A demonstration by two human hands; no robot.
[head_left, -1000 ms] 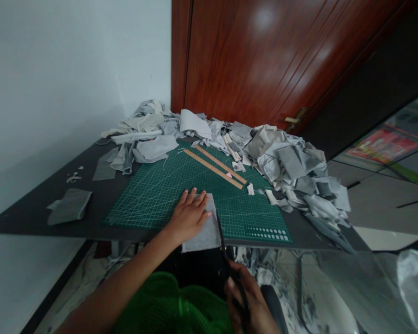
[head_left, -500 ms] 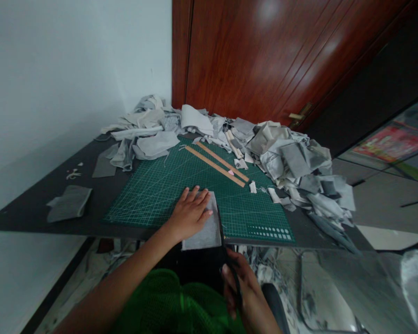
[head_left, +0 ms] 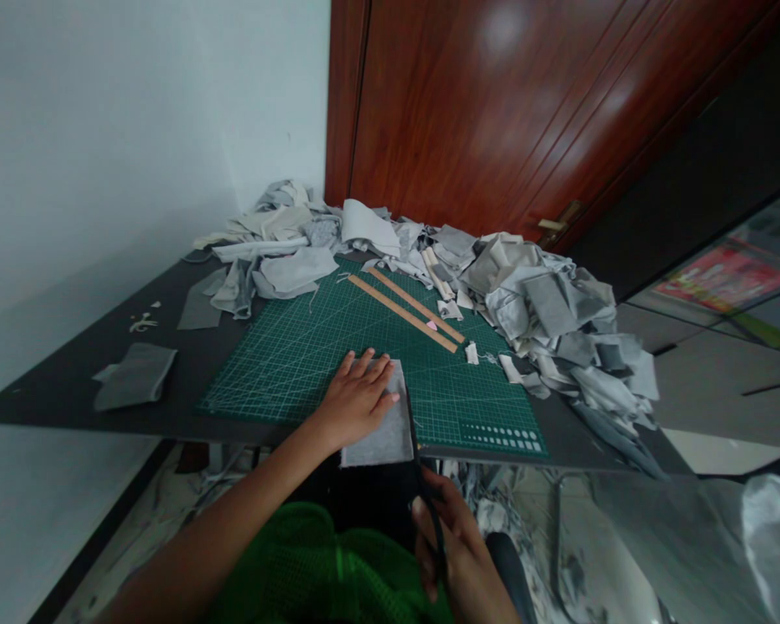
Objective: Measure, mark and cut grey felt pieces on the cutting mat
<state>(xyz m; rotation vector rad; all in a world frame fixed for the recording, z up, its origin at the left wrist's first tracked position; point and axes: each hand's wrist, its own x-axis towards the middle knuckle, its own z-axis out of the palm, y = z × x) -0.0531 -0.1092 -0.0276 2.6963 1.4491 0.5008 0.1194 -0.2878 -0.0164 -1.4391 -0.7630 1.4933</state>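
My left hand [head_left: 359, 400] lies flat with its fingers stretched out on a grey piece of cloth [head_left: 390, 438], pressing it onto the green cutting mat [head_left: 286, 347]. The cloth's near end reaches past the table's front edge. My right hand [head_left: 458, 537], low in the view, is closed round the handles of black scissors [head_left: 437, 520]. Their blades point away from me along the cloth's right edge; how far apart they stand cannot be made out.
Two wooden strips [head_left: 403, 314] lie on the mat. Heaped grey fabric pieces [head_left: 539, 299] cover the table's back and right side. A folded grey cloth [head_left: 136, 377] sits at the left, near small white scraps [head_left: 143, 323]. Beyond the table is a brown door [head_left: 442, 113].
The camera view has shifted slightly. My left hand stays flat on the cloth, and my right hand with the scissors has barely moved.
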